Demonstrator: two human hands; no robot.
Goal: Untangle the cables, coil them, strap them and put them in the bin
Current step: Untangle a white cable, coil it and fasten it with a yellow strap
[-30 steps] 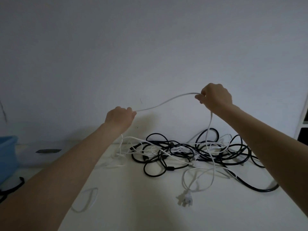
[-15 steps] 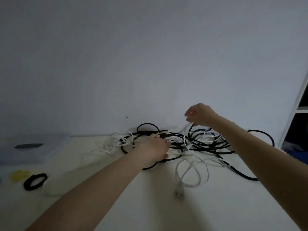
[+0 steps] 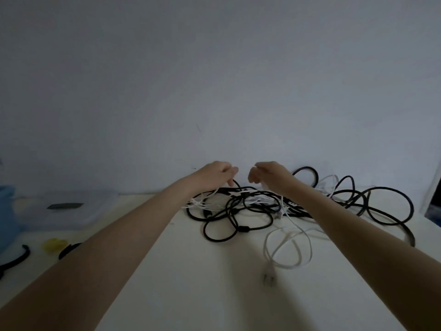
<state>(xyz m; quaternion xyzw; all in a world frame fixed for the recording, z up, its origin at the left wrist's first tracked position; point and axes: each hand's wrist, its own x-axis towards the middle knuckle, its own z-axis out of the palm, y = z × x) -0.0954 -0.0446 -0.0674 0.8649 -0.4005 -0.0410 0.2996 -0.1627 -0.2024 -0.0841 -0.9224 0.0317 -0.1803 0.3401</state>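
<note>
A tangle of black cables (image 3: 238,211) and white cables (image 3: 288,249) lies on the white table (image 3: 191,283) by the wall. My left hand (image 3: 214,175) hovers over the tangle's left part, fingers curled, pinching a black cable loop at its fingertips. Close to its right, my right hand (image 3: 269,175) has its fingers curled down around a white cable that runs out under the wrist to a loose loop ending in a white plug (image 3: 269,279). Part of the blue bin (image 3: 6,211) shows at the left edge.
A clear plastic box (image 3: 66,209) sits at the back left beside the bin. In front of it lie a yellow item (image 3: 53,244) and black straps (image 3: 16,259). A wide black loop (image 3: 386,206) reaches toward the dark shelf (image 3: 434,206) on the right.
Both hands have come down from holding a white cable stretched high between them. They now sit close together just above the tangle, and the left hand has shifted onto a black loop.
</note>
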